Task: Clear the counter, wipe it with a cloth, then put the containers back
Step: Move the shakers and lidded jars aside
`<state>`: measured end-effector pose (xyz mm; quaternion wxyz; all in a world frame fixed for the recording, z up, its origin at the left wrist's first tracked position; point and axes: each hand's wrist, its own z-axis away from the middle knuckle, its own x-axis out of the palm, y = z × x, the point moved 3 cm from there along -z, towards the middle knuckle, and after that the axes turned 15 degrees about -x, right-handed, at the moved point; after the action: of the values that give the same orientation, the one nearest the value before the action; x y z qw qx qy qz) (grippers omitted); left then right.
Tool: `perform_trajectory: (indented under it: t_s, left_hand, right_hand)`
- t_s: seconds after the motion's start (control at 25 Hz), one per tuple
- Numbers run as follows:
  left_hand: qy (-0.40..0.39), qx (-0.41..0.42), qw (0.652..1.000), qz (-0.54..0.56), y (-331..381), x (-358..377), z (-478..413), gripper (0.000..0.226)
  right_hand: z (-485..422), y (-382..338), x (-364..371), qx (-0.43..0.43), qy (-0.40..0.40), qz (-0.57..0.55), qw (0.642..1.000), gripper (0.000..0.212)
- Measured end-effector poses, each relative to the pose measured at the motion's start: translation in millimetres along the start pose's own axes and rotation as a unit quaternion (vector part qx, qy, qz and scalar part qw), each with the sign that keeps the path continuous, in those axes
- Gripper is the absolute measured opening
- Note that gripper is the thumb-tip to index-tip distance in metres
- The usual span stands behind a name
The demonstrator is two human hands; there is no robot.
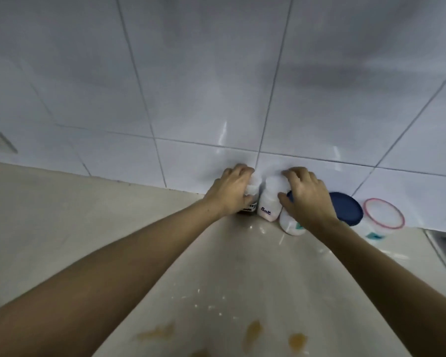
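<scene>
Both hands (269, 195) outstretched, gripping containers (268, 202)

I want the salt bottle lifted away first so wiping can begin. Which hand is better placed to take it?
Right. The right hand already rests on the cap of the salt bottle, while the left hand is wrapped around the dark-labelled bottle beside it.
</scene>
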<state>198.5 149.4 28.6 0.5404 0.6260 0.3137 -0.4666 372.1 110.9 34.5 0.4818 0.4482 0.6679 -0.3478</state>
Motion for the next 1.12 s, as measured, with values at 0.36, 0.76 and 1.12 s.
perform_trajectory:
  t_s: [0.36, 0.76, 1.12]
  left_hand:
    - [0.019, -0.02, 0.999, -0.022, 4.8, 6.4, -17.3, 0.043]
    - [0.053, -0.149, 0.987, 0.015, -146.3, -87.6, 131.8, 0.05]
    - [0.107, -0.289, 0.951, -0.033, -330.3, -156.8, 230.9, 0.044]
  right_hand:
    - [-22.6, -9.0, 15.5, 0.003, -0.033, -0.116, 0.993, 0.043]
    - [-46.1, -152.9, -12.6, -0.102, -0.072, -0.184, 0.975, 0.049]
    - [-123.0, -378.2, 27.8, -0.216, -0.118, -0.253, 0.935, 0.052]
